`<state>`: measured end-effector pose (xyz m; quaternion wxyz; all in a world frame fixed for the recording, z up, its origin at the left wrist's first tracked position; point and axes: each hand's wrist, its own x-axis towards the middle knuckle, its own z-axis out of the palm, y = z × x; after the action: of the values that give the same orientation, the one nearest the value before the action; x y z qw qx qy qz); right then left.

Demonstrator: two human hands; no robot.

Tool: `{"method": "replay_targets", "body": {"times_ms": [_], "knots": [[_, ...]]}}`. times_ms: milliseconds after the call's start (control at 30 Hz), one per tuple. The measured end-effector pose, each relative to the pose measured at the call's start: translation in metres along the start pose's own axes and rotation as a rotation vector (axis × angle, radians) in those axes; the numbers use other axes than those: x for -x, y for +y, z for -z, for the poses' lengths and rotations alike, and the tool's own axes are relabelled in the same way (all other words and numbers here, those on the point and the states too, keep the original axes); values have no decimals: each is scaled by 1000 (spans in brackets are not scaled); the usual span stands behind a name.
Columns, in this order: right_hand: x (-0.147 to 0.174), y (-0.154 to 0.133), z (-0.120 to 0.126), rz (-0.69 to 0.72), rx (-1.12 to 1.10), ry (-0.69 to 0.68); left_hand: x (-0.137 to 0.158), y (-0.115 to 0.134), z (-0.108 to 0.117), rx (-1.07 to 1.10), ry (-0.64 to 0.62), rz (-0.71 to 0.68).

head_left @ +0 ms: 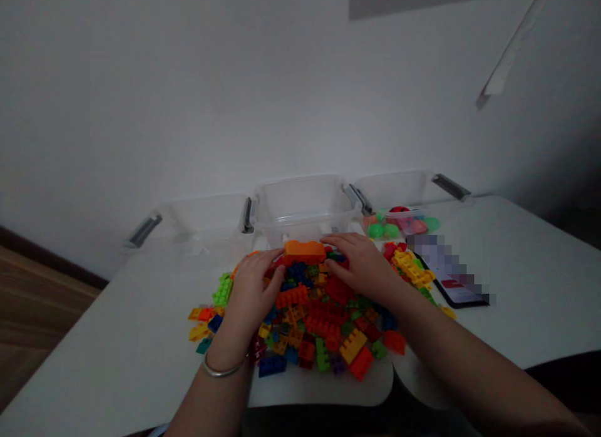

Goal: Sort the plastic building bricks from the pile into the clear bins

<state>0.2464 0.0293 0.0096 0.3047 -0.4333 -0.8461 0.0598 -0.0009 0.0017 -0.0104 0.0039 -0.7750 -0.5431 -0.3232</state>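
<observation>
A heap of coloured toy building blocks [323, 315] lies in front of me. At its far side an orange block [304, 252] with a wavy top sits between my two hands. My left hand [256, 283], a silver bangle on its wrist, has its fingertips at the block's left end, thumb spread below. From the other side, the fingers of my right hand [359, 262] meet the block's right end, the thumb lower over the heap. The block seems held between the fingertips of both hands. Its underside is hidden by the heap.
Three clear plastic boxes stand along the wall: a left box [206, 213], a middle box [303, 199] and a right box [399, 188]. Green balls [390, 231] and other toys lie by the right one. A phone [451, 274] rests on the white table [526, 268].
</observation>
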Motion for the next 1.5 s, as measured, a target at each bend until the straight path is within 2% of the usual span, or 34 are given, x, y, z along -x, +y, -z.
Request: {"method": "replay_targets", "body": {"times_ms": [300, 500, 867, 1067, 1200, 1300, 1400, 1500], "knots": [[-4, 5, -17, -84, 87, -103, 0, 0, 0, 80, -73, 68], [-6, 7, -21, -73, 54, -87, 1, 3, 3, 193, -96, 121], [-1, 7, -12, -51, -101, 126, 4, 16, 18, 303, 22, 42], [1, 3, 2, 114, -119, 295, 8, 16, 20, 353, 139, -42], [0, 1, 14, 199, -178, 417, 9, 16, 20, 300, 186, -68], [-6, 5, 23, 131, -291, 493, 7, 16, 19, 235, 210, -50], [-18, 15, 29, -43, -467, 560, 4, 16, 18, 171, 218, -78], [-35, 29, 35, -218, -608, 526, 3, 16, 18, 145, 222, -99]]}}
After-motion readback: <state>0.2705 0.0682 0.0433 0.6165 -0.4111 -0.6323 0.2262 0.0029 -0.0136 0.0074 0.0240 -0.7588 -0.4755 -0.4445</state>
